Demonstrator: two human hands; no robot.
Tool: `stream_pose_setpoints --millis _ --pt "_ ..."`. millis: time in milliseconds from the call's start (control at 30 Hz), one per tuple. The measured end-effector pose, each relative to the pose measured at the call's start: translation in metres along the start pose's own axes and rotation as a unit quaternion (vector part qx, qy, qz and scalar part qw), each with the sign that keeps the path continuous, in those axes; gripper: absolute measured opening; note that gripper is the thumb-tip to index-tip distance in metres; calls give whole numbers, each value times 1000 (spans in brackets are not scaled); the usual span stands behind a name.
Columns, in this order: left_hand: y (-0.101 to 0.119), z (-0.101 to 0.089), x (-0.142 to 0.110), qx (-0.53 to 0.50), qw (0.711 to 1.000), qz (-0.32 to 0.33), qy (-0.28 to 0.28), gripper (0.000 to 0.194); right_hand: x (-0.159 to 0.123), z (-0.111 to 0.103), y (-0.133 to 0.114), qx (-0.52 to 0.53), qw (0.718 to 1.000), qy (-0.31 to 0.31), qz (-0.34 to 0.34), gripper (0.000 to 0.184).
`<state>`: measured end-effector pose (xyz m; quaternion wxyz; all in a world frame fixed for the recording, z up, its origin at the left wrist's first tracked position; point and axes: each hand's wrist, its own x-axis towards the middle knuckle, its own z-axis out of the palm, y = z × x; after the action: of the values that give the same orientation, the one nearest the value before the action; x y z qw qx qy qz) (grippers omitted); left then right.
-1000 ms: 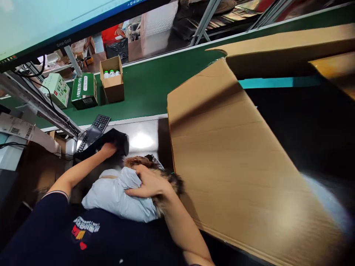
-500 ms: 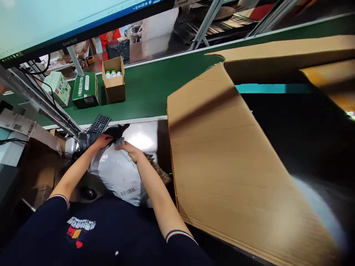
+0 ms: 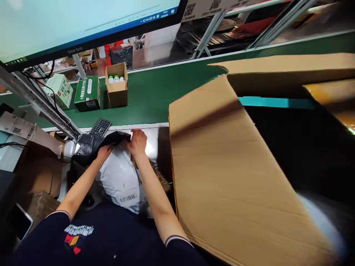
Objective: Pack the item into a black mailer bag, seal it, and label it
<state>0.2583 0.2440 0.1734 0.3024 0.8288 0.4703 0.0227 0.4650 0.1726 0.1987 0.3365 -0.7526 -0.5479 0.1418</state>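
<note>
A white plastic mailing parcel (image 3: pixel 119 177) with a barcode label lies close in front of my body. At its far end is a crumpled black plastic bag (image 3: pixel 90 143), its edge raised. My left hand (image 3: pixel 105 152) is closed at the edge of the black bag, where it meets the white parcel; its fingertips are partly hidden. My right hand (image 3: pixel 138 143) pinches the raised right end of the black bag's edge. Something brown and furry-looking (image 3: pixel 159 175) shows beyond my right forearm, partly covered.
A large open cardboard box (image 3: pixel 210 159) fills the right side. On the green bench (image 3: pixel 149 92) stand an open carton of bottles (image 3: pixel 118 94), a green box (image 3: pixel 88 94) and a white-green box (image 3: pixel 61 90). A keyboard (image 3: pixel 100 127) lies beneath the monitor (image 3: pixel 91 33). A phone (image 3: pixel 20 221) is at lower left.
My right hand has moved up and away from the white parcel to the black bag's edge, which now stands higher and wider. My left hand has shifted slightly lower. The view has tilted up a little.
</note>
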Motion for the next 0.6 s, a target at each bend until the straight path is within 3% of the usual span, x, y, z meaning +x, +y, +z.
stream_pose_setpoints --millis 67,133,200,300,433,500,600 --pt "3 0 -6 25 999 -11 21 45 18 -1 -4 -47 985 -51 -158 52" --pt "-2 -5 -10 39 998 -8 41 42 38 4 -6 -73 958 -159 -227 46" --pt "-17 -13 -15 55 995 -1 79 40 54 12 -4 -99 954 -215 -184 37" --pt "-55 -27 -27 68 987 0 144 33 60 25 4 -128 967 -198 -100 39" --pt "-104 -34 -50 96 985 2 143 20 46 44 20 -160 961 -218 -56 35" --pt "-120 -31 -59 107 977 -60 174 13 37 53 28 -164 957 -234 -45 31" --pt "-136 -20 -64 -50 945 -178 270 14 27 58 36 -149 958 -242 -32 28"
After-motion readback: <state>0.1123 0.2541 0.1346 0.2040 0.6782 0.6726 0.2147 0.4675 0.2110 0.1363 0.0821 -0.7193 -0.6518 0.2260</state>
